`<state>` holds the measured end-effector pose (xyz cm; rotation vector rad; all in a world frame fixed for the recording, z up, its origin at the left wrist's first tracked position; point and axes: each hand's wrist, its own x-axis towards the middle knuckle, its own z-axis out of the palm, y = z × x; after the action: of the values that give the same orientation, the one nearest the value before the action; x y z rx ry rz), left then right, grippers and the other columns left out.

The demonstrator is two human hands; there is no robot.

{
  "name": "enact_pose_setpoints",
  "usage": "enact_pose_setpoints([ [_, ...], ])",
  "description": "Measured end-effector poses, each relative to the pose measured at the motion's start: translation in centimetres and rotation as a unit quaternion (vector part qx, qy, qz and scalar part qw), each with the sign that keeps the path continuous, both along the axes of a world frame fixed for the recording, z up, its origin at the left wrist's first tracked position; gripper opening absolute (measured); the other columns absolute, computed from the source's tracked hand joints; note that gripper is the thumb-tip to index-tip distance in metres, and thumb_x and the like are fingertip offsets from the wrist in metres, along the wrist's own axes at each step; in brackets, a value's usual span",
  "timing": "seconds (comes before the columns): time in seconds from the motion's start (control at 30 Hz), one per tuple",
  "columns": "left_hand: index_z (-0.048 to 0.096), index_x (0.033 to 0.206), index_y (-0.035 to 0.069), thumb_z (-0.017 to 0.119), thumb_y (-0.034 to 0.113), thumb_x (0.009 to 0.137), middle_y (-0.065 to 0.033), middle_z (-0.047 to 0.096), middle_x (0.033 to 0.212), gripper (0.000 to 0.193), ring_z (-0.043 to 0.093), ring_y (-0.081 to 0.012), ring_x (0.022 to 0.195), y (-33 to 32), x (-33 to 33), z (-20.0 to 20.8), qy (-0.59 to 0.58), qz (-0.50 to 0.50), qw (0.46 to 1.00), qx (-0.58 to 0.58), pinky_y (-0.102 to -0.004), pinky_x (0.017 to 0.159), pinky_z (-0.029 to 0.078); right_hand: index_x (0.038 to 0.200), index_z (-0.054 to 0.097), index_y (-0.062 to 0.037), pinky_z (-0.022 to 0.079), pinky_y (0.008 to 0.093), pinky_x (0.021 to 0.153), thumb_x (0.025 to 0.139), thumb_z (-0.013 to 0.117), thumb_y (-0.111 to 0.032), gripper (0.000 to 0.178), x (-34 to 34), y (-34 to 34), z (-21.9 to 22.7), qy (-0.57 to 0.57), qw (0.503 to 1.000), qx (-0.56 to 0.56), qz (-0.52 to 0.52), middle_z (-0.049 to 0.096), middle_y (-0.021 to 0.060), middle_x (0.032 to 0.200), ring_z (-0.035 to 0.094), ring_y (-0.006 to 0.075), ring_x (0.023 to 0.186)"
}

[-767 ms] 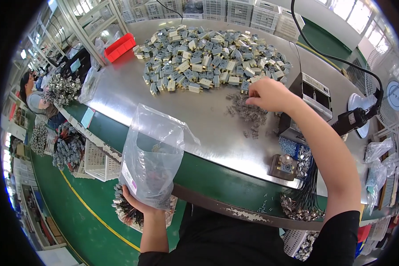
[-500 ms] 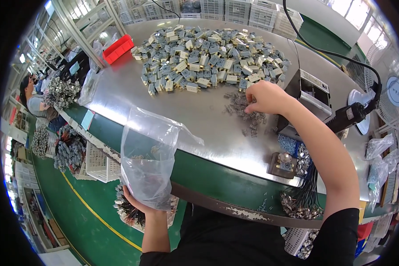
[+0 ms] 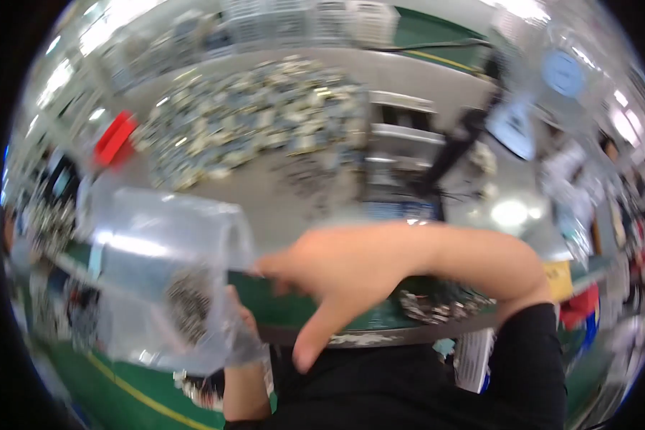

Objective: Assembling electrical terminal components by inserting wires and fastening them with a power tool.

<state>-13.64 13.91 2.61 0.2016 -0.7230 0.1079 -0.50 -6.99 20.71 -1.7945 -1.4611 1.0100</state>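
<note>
My left hand (image 3: 244, 319) grips a clear plastic bag (image 3: 150, 247) near its lower right side, fingers partly hidden by the plastic. A clump of small dark metal parts (image 3: 190, 301) shows through the bag. My right hand (image 3: 344, 269), smeared by motion, reaches across just right of the bag. Its thumb stands well apart from the fingers, and I see nothing held in it. Some small dark metal pieces (image 3: 304, 183) lie scattered on the steel table (image 3: 244, 208), in front of a wide heap of grey and cream block-shaped parts (image 3: 258, 115).
A red bin (image 3: 115, 138) stands at the table's left. Right of the heap is a metal box-shaped device (image 3: 403, 143), with a black tool (image 3: 451, 154) and a fan (image 3: 562, 72) beyond. White crates (image 3: 287, 25) line the back. A wire bundle (image 3: 444, 307) lies near the front edge.
My right hand has left the small metal pieces and come back toward the bag, its fingers opening. The bag has tilted over leftward, and the whole view has swung to the right.
</note>
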Motion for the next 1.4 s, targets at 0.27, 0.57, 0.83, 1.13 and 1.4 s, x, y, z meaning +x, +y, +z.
enact_pose_setpoints([
  [0.27,0.034,0.149,0.01,0.069,0.037,0.087,-0.0111,0.045,0.144,0.077,0.043,-0.0291,0.135,-10.1,-1.6,-0.8,0.14,-0.086,0.979,0.124,-0.0404,0.11,0.041,0.138,0.05,0.0013,0.05,0.0389,0.097,0.082,0.08,-0.025,0.069,-8.7,-8.3,-1.7,-0.012,0.881,0.324,-0.344,0.062,0.0216,0.124,0.062,0.037,0.111],
  [0.57,0.049,0.099,-0.001,0.062,0.033,0.09,-0.0066,0.039,0.091,0.038,0.039,-0.0125,0.072,-14.9,0.6,4.1,0.098,0.234,0.843,0.474,-0.0239,0.059,0.036,0.097,0.073,-0.0046,0.049,0.0228,0.065,0.094,0.071,-0.021,0.017,-9.9,-34.1,4.8,-0.11,0.58,0.346,-0.729,0.07,-0.0024,0.085,0.061,0.0047,0.075],
  [0.83,0.05,0.119,0.004,0.053,0.023,0.104,-0.0055,0.05,0.085,0.025,0.048,-0.0102,0.063,-9.3,2.6,2.7,0.24,0.146,0.852,0.443,-0.0209,0.052,0.041,0.107,0.074,0.0002,0.047,0.0249,0.071,0.095,0.065,-0.025,0.029,1.5,-60.8,-4.8,-0.37,0.557,0.012,-0.743,0.069,-0.0018,0.088,0.059,0.0079,0.08],
  [1.13,0.055,0.116,0.002,0.045,0.016,0.107,-0.0117,0.064,0.082,0.019,0.057,-0.0148,0.061,-2.1,4.3,1.9,0.278,0.229,0.791,0.494,-0.0253,0.054,0.045,0.116,0.067,0.0083,0.046,0.0437,0.099,0.088,0.067,-0.045,0.06,2.4,-79.0,-14.7,-0.409,0.336,-0.064,-0.846,0.067,0.0212,0.123,0.063,0.0338,0.116],
  [1.4,0.06,0.099,0.002,0.046,0.004,0.098,-0.0029,0.048,0.076,0.014,0.049,-0.0125,0.064,-1.5,7.5,1.2,0.294,0.233,0.744,0.552,-0.0253,0.056,0.037,0.106,0.069,0.006,0.055,0.0384,0.074,0.093,0.064,-0.008,0.02,1.8,-44.5,-5.7,-0.528,0.401,0.261,-0.702,0.071,0.0178,0.092,0.068,0.0317,0.08],
])
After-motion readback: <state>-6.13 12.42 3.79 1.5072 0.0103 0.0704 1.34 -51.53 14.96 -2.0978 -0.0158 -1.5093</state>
